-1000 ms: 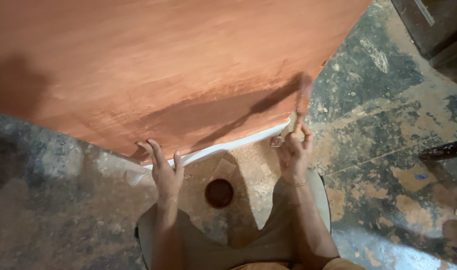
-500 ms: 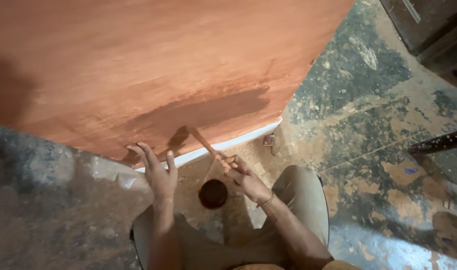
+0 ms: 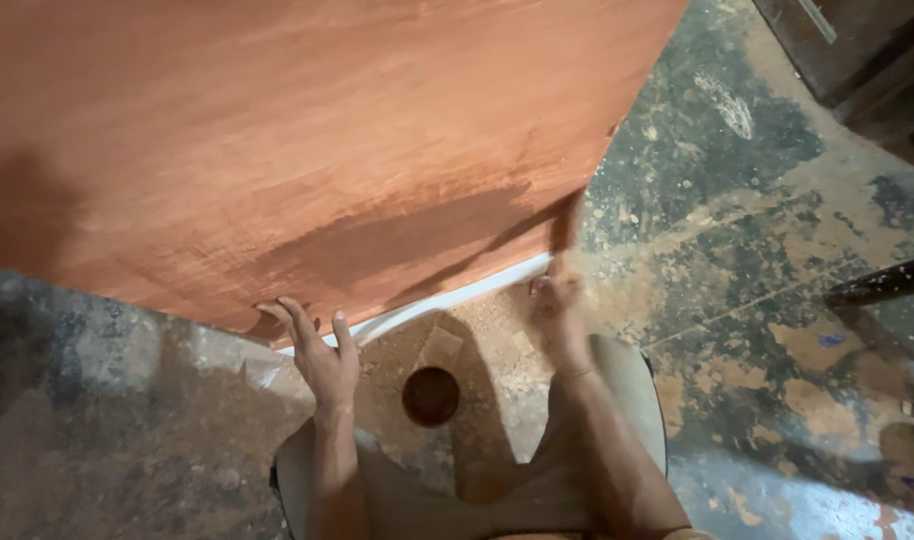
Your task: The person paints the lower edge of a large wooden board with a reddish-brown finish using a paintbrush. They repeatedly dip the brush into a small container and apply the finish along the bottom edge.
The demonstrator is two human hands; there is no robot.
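A large reddish-brown wooden board (image 3: 307, 130) fills the upper left, with a darker, wet-looking band (image 3: 397, 240) above its white lower edge (image 3: 457, 297). My left hand (image 3: 322, 355) lies flat on that lower edge with the fingers spread and holds nothing. My right hand (image 3: 560, 320), blurred by motion, sits at the right end of the edge. It grips a thin brush (image 3: 565, 228) whose tip points up at the board's lower right corner.
A small round dark pot (image 3: 430, 395) stands on the dusty floor between my knees. The floor (image 3: 737, 200) to the right is stained, mottled concrete. Dark wooden pieces (image 3: 857, 60) lie at the top right, and a dark bar (image 3: 882, 282) juts in from the right edge.
My right hand swept the brush left along the board's lower edge to near my left hand, then back to the right end. The left hand stayed on the edge.
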